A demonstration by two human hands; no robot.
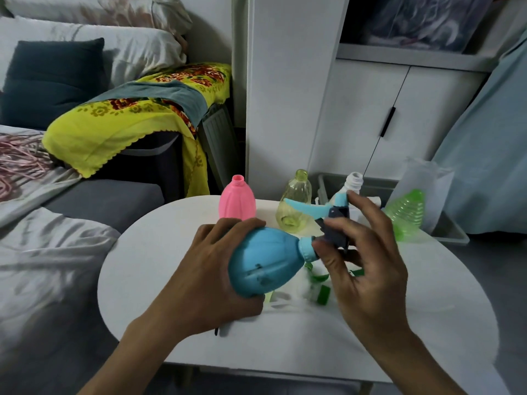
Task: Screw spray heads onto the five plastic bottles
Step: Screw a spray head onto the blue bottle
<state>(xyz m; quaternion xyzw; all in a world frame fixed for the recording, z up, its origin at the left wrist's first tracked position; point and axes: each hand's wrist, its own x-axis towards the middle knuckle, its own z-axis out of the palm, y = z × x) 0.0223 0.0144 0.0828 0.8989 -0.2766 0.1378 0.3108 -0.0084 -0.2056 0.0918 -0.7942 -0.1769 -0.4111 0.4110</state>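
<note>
My left hand (199,275) grips a blue plastic bottle (265,263), tilted on its side above the white table (427,295) with its neck pointing right. My right hand (362,260) is closed on the grey and blue spray head (335,223) that sits at the bottle's neck, its blue trigger pointing left. Behind, a pink bottle (237,199), a pale yellow clear bottle (295,205) and a clear bottle (352,185) stand upright without heads. A green ribbed bottle (406,212) leans at the right. Blurred green and white spray heads (319,283) lie on the table under my hands.
A grey bin (445,223) with a clear plastic bag (427,181) sits behind the table on the right. White cabinets (370,109) stand at the back. A grey sofa (99,201) with cushions and a yellow flowered cloth (128,118) is on the left.
</note>
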